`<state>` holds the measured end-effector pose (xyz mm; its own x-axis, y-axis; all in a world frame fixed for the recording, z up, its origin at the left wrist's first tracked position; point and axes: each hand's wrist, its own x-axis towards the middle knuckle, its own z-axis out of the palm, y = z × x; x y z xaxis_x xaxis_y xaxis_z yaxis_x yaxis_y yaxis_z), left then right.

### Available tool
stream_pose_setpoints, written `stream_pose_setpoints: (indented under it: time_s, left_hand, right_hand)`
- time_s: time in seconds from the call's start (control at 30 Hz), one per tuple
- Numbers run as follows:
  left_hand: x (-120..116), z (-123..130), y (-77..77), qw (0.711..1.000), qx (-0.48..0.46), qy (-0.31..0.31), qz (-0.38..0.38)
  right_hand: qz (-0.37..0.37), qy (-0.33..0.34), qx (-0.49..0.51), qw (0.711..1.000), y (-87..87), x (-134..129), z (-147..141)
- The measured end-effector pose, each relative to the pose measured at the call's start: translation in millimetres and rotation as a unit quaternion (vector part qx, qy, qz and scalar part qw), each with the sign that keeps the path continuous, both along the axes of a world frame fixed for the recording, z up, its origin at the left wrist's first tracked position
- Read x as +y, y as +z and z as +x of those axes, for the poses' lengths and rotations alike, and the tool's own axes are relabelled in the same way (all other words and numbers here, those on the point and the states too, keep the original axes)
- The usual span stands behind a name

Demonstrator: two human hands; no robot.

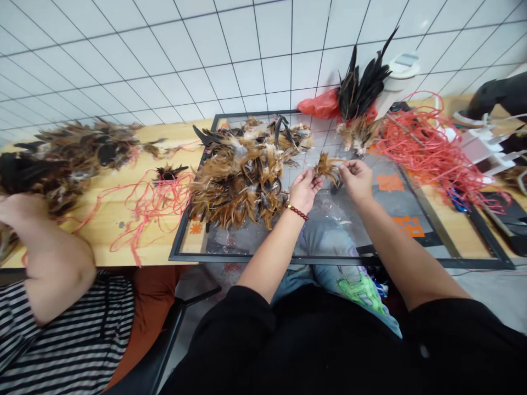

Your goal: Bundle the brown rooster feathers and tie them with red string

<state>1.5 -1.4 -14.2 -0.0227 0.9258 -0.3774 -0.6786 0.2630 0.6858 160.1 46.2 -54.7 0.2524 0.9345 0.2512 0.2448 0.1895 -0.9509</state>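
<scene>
One small tuft of golden-brown feathers [325,166] is held up between two bare hands, over the middle of a see-through panel with a black frame [222,258]. The left hand [303,189], with a dark red bead bracelet [297,212] at its wrist, pinches the tuft's left side between thumb and fingers. The right hand [356,178] has its thumb and forefinger pressed together on the thin pale end at the other side; whether that end is quill or strand I cannot tell.

The step in hand looks like close finger work on this single tuft, the left steadying and the right working the end. The next move seems to call for a light, firm pinch on the left, so the feathers do not slip apart when the end is drawn.

Just left of the hands, a large heap of brown feathers [247,181] covers the panel's left part. At its far edge stand long black feathers [364,82] beside a red plastic bag [319,104]. Tangled coral-red string [436,148] lies across the right edge. Farther left, a pale wooden bench [111,214] carries another string tangle [160,195], near a striped-shirted co-worker's forearm [57,247].
</scene>
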Motion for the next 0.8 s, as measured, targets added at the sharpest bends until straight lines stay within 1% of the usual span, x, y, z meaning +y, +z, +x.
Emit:
stream_pose_setpoints:
  time_s: [0.2, 0.33, 0.5, 0.57, 0.63, 0.8]
  left_hand:
    - [-4, -3, 7.7, 0.995, -0.096, 0.003, -0.012]
    - [-7, -1, 6.0, 0.994, -0.102, 0.032, 0.004]
    - [-10, 6, 0.0, 0.997, -0.055, 0.048, 0.016]
    - [-12, 10, -3.1, 0.998, -0.032, 0.046, 0.017]
    - [-13, 13, -7.0, 0.999, 0.004, 0.039, 0.029]
    - [-15, 21, -15.6, 0.993, 0.101, -0.006, 0.064]
  right_hand:
    - [-0.036, 0.016, 0.009, 0.999, 11.8, -13, -2]
    - [-0.043, 0.050, 0.041, 0.997, 18.6, -27, -3]
    - [-0.073, 0.124, 0.062, 0.988, 19.9, -41, -2]
    - [-0.085, 0.138, 0.070, 0.984, 19.6, -42, 0]
    - [-0.093, 0.132, 0.080, 0.984, 18.7, -43, 2]
    - [-0.102, 0.115, 0.092, 0.984, 14.3, -45, 1]
